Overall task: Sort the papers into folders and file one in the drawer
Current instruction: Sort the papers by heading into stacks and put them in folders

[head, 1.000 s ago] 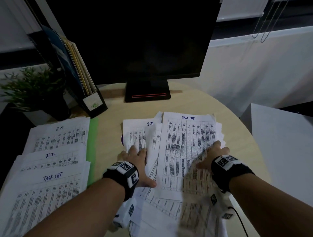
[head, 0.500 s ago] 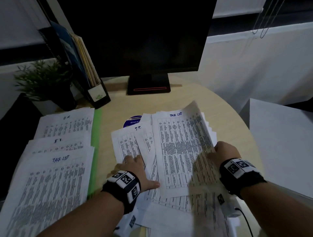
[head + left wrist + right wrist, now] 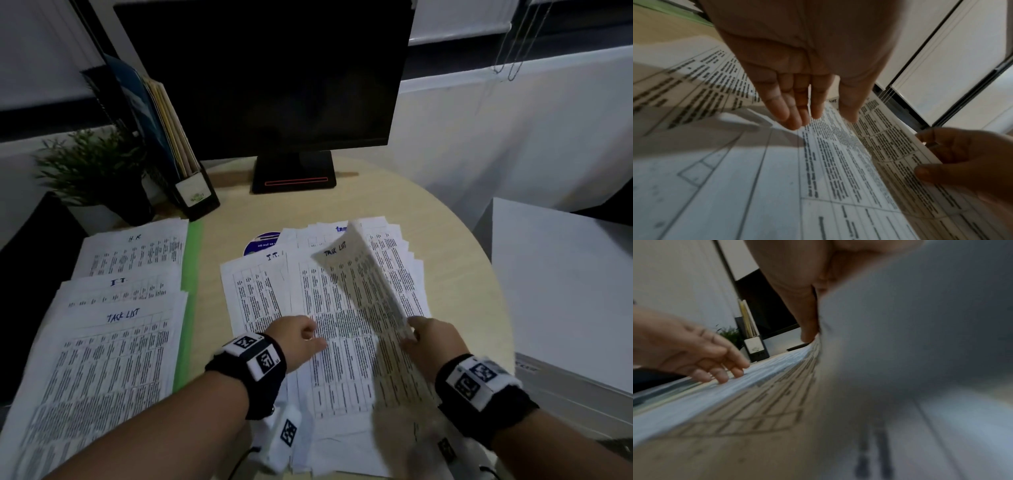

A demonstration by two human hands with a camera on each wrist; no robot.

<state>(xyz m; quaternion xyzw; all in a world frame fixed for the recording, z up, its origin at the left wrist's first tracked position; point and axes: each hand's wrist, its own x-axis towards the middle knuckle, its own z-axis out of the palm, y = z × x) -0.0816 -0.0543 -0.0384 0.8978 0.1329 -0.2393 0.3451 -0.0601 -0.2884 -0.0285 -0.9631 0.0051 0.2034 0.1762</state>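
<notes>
On the desk, near edge: loose papers (image 3: 329, 342) fanned in the middle, sorted piles (image 3: 102, 325) to the left.
Head view: right hand (image 3: 430, 337) lifts a "TASK LIST" sheet (image 3: 359, 284) on edge over the loose papers.
Left wrist view: left hand (image 3: 803, 91) has straight, relaxed fingers over the printed tables; a thumb and fingers pinch the sheet's right edge.
Right wrist view: left fingertips (image 3: 723, 378) touch the papers; the sheet is blurred.
Sheet: white, black table grid, blue handwritten heading.
</notes>
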